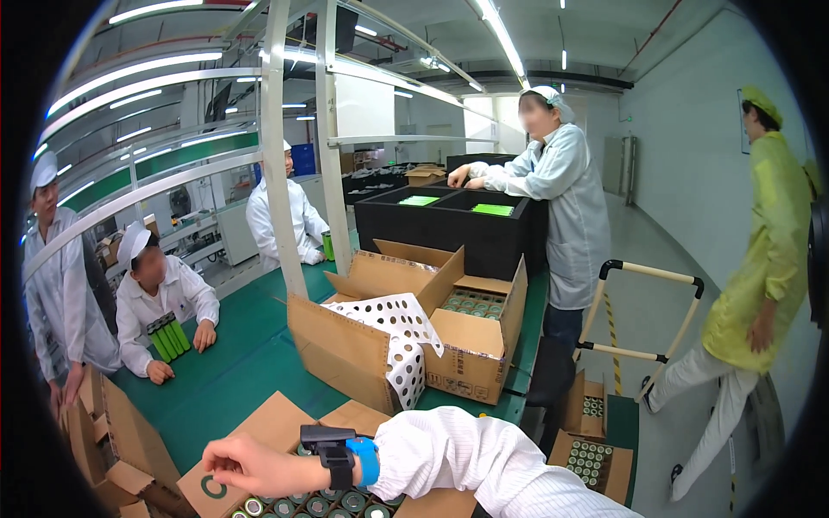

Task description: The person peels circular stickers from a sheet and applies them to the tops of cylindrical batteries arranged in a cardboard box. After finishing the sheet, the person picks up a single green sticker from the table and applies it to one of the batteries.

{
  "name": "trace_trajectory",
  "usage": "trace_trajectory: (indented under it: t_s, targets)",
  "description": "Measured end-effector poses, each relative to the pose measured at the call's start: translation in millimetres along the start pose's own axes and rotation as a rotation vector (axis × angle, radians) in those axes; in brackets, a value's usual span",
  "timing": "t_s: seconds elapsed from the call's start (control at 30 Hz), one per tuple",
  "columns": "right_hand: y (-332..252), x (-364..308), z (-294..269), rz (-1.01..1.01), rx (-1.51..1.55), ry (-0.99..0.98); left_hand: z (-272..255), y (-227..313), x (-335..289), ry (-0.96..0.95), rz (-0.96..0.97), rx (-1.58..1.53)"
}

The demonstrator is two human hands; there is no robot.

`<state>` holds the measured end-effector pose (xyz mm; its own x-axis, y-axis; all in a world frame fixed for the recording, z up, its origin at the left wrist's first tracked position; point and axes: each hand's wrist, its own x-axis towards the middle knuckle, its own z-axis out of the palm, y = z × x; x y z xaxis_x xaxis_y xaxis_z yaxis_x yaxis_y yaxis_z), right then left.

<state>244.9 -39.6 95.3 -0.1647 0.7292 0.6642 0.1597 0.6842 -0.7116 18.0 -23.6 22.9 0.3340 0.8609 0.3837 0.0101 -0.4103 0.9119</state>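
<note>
My right hand (263, 466) reaches across from the lower right, its fingers curled into a pinch. A flat dark green ring (215, 488) shows at the fingertips, against a raised cardboard flap. Just below the hand lies an open carton of upright cylindrical battery cells (352, 501), most with dark green tops. The hand and wrist hide part of the rows. On my wrist are a blue band (366, 461) and a black strapped device (328, 439). My left hand is out of view.
On the green table (250, 363) ahead stands an open carton (345, 350) with a perforated white sheet (393, 324), and cells beyond. A black divided bin (406, 224) is behind it. Co-workers stand around; one holds green cells (168, 339). A trolley frame (643, 274) stands right.
</note>
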Motion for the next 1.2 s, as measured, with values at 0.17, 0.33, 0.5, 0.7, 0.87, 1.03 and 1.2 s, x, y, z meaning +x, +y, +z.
trace_trajectory:
  t_s: [0.17, 0.33, 0.5, 0.7, 0.87, 1.03, 1.2]
  targets:
    - [-18.8, 13.3, -20.9, -0.031, -0.04, 0.009, -0.3, -5.5, -0.8, 0.016, -0.053, -0.036]
    - [-54.4, -15.3, -61.0, -0.031, -0.209, 0.014, 0.5, -3.2, 0.9, 0.006, -0.021, -0.032]
    - [-104.0, -67.7, -116.6, 0.06, -0.447, 0.062, 0.3, -3.7, -0.3, 0.009, -0.023, 0.0]
    - [-157.4, -107.1, -180.4, 0.149, -0.634, 0.305, 1.2, 2.0, -0.9, 0.002, 0.012, 0.0]
    - [-175.7, -106.2, -206.3, 0.128, -0.558, 0.399, 2.9, -1.3, 0.0, 0.021, -0.001, -0.03]
    - [-179.3, -76.7, -197.7, 0.074, -0.599, 0.368, 1.0, -1.8, -0.1, 0.018, -0.011, -0.025]
    - [-168.8, -41.5, -171.8, -0.087, -0.683, 0.271, -1.0, -5.4, 1.2, 0.035, 0.03, 0.013]
